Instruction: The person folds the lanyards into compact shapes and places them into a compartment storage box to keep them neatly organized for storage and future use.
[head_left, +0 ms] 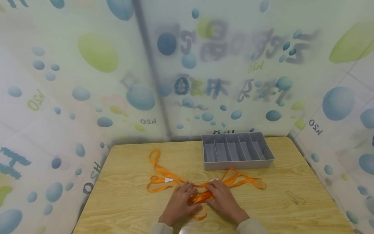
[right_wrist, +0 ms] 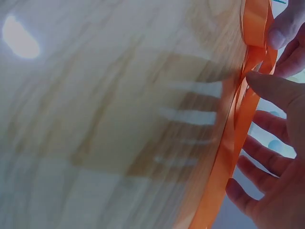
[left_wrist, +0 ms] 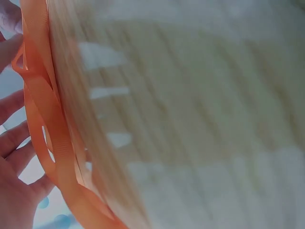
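Orange lanyards (head_left: pixel 204 196) lie gathered on the wooden table in the head view, between both hands. Flat loops spread out to the left and right of the bundle, and a small loop (head_left: pixel 199 217) points toward the person. One white clip (head_left: pixel 168 180) shows on the left loops; another is partly covered by the right fingers. My left hand (head_left: pixel 180 202) touches the bundle from the left with fingers spread. From the other side, my right hand (head_left: pixel 224 199) rests on it. Up close in the right wrist view, the thumb lies against the orange strap (right_wrist: pixel 224 157), the fingers loosely bent beside it.
Behind the lanyards stands a grey box (head_left: pixel 238 164) with several narrow compartments, near the table's back edge. Patterned sheets (head_left: pixel 187 130) with blue and green dots enclose the table (head_left: pixel 125 195) at the back and both sides.
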`<state>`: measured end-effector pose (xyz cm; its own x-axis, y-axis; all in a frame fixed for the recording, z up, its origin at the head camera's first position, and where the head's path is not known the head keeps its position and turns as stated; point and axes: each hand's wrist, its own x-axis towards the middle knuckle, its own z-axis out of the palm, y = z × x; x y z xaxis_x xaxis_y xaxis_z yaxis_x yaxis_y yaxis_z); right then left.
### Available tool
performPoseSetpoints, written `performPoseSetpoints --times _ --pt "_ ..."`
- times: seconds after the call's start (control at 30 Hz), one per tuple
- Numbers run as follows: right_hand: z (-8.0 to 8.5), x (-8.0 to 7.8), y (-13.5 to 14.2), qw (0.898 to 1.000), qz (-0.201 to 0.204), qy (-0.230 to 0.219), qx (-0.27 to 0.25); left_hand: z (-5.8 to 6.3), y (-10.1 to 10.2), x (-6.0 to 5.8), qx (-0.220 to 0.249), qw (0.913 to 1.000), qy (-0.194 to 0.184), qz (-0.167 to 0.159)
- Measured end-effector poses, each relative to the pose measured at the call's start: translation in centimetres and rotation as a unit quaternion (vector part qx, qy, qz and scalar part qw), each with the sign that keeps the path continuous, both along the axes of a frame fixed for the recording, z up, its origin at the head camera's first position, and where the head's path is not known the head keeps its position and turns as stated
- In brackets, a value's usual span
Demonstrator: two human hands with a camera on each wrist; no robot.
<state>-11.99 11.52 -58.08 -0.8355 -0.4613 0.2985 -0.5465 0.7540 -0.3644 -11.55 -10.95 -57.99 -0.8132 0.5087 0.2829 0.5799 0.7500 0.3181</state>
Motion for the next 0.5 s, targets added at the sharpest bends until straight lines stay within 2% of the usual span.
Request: performPoseSetpoints --times 0.27,0.5 --pt "-0.35 -0.37 -0.57 1.0 0.005 -0.007 0.01 -0.19 0.07 -0.08 -0.011 0.9998 -0.015 0.011" --pt "-0.18 -0.47 -0.86 1.0 0.006 -0.01 -0.008 -0.35 -0.01 -0.11 0.022 0.999 0.039 0.003"
